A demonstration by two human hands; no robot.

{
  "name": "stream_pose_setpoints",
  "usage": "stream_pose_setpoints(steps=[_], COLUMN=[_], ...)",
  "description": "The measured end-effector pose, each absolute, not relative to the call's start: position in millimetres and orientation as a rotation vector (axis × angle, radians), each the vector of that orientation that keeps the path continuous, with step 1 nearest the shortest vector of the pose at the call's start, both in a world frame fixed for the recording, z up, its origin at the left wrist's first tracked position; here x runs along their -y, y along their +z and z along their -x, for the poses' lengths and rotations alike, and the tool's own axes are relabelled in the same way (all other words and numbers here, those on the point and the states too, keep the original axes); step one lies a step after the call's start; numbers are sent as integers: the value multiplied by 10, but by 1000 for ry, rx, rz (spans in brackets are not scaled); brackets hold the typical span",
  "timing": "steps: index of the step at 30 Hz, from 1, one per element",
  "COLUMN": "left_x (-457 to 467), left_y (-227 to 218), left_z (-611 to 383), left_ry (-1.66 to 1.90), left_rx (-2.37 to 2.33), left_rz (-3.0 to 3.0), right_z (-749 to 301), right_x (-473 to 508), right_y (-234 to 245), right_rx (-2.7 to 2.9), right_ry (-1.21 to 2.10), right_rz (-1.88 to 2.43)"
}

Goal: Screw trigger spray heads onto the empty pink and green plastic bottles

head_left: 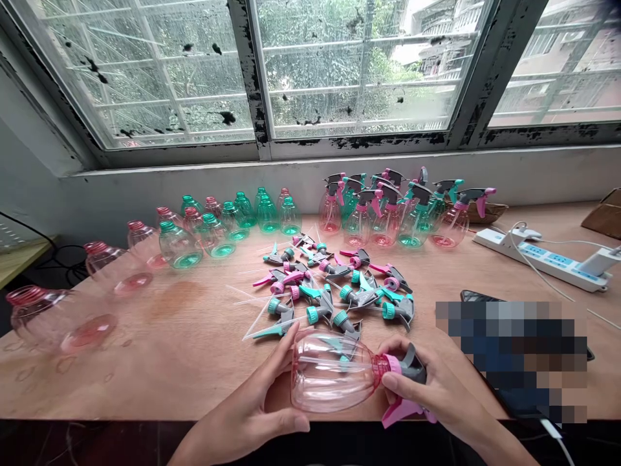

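Observation:
A clear pink spray bottle (334,375) lies sideways in front of me near the table edge, its base to the left. My right hand (412,372) is closed around its pink collar and grey spray head (412,364); the pink trigger (402,411) hangs downward. Around the base end, my left hand (262,388) has thumb and index finger spread apart, with a gap between palm and bottle. Whether its fingertips touch the bottle I cannot tell. Just beyond lies a heap of loose spray heads (320,304), grey with pink or teal parts and thin clear tubes.
Open-necked pink and green bottles (187,243) stand in a row along the left and back. At back right stand several bottles with spray heads (383,217). A white power strip (543,259) with cables and a partly pixelated dark device (485,343) lie on the right.

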State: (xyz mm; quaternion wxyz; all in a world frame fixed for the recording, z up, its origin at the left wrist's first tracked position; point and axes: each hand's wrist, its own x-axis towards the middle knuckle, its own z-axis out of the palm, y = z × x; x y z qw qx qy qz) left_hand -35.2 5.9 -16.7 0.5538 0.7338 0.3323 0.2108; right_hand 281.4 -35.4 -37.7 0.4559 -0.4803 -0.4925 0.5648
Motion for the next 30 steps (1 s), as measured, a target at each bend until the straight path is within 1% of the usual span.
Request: stream_pose_setpoints(steps=[10,14,21,26,30], left_x=[-62,-63,-65,-65,-51], left_y=[-183,-180,-149,-170,-181], left_z=[354,343,344,343,329], left_ry=[524,521,482,518,542], left_rx=[-788,-789,-797,-779,-747], left_rz=[-1852,-1778,-1767,-1821,-1742], right_z=[-2822,-2824,-2810,-2813,-2819], right_x=[356,353,358,360,359], right_y=[-388,-386,-375,-382,-401], right_rx=[1184,1218,1164,1160,1167], right_ry=[1432,1394,1450,1468,1480], right_rz=[1137,1158,1131,1130,1118])
